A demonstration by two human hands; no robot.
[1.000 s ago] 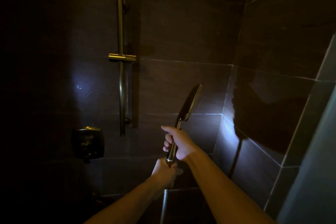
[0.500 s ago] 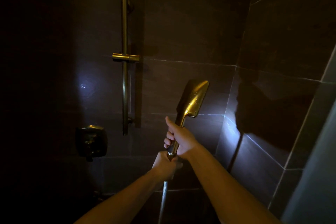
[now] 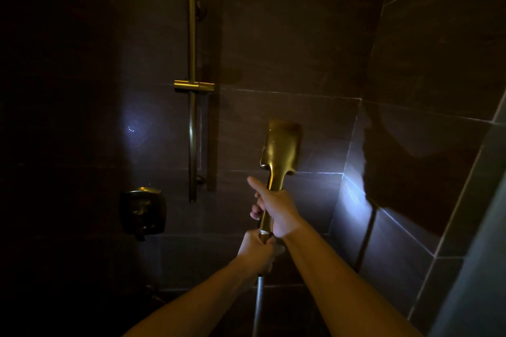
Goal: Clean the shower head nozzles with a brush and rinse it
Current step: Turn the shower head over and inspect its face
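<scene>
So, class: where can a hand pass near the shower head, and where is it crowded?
Free: the gap between slide rail and shower head, and between it and the wall corner. Crowded: the handle, gripped by right hand above left hand.

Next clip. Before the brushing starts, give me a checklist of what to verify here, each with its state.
1. Shower head off its holder: ok, held free of the wall.
2. Right hand grips the handle: ok.
3. Left hand grips the handle's base where the hose joins: ok.
4. Nozzles facing the person: not ok, only a smooth glossy side shows.
5. Brush ready: not ok, none in view, both hands busy.
6. Water off: cannot tell, too dark.
</scene>
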